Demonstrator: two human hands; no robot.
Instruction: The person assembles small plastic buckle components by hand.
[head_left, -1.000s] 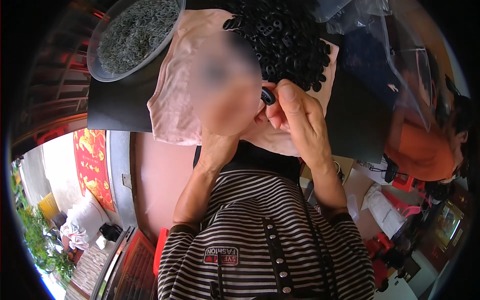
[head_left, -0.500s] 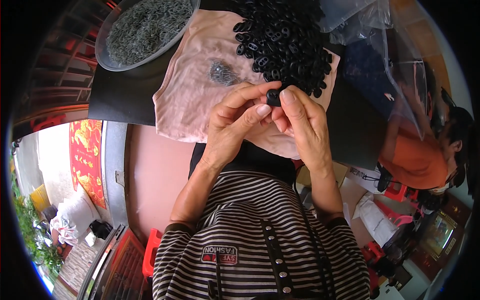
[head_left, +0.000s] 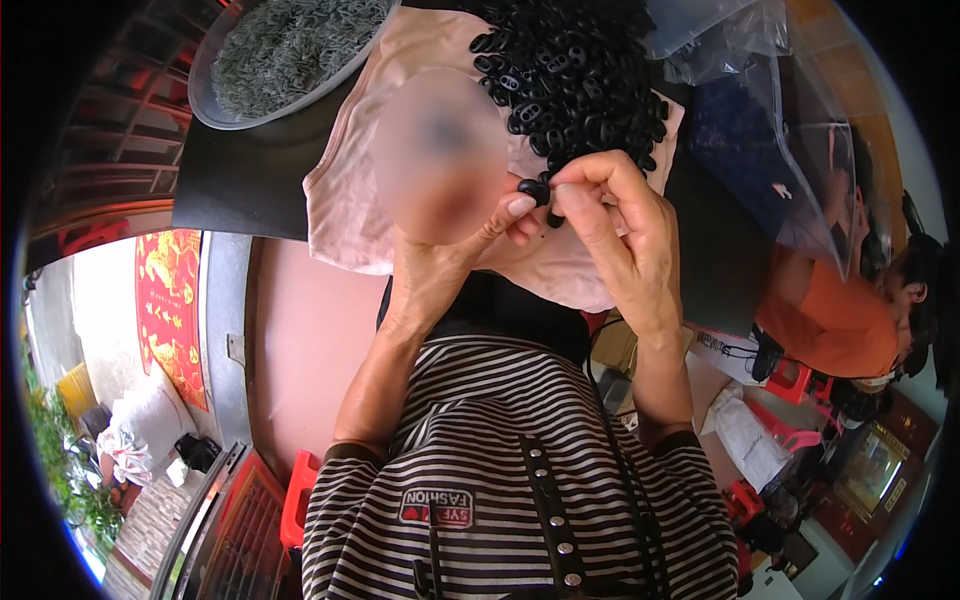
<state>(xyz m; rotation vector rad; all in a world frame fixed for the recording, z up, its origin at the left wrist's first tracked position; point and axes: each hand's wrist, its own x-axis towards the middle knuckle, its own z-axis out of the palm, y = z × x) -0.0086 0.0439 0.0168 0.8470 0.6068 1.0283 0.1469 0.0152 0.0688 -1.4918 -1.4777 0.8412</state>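
My left hand (head_left: 445,262) pinches a small black plastic cord lock (head_left: 534,190) between thumb and fingers; a blurred oval hides most of its fingers. Close against that piece, my right hand (head_left: 625,225) is closed, thumb and forefinger pressed together at its right side. What those fingertips hold is too small to make out. Another bit of black plastic (head_left: 554,218) shows just under the right thumb. Beyond both hands lies a heap of black cord lock parts (head_left: 570,90), many with two holes, on a pink cloth (head_left: 345,215).
A clear plastic tub (head_left: 205,112) full of small metal springs (head_left: 290,55) stands at the far left on the black table (head_left: 230,185). Clear plastic bags (head_left: 810,130) lie at the right. Behind them sits another person in an orange top (head_left: 830,310). A red stool (head_left: 300,500) is at lower left.
My right hand has drawn slightly right and its fingers have turned into a pinch. The black cord lock has shifted a little left with my left fingers. A blurred oval now covers the loose springs.
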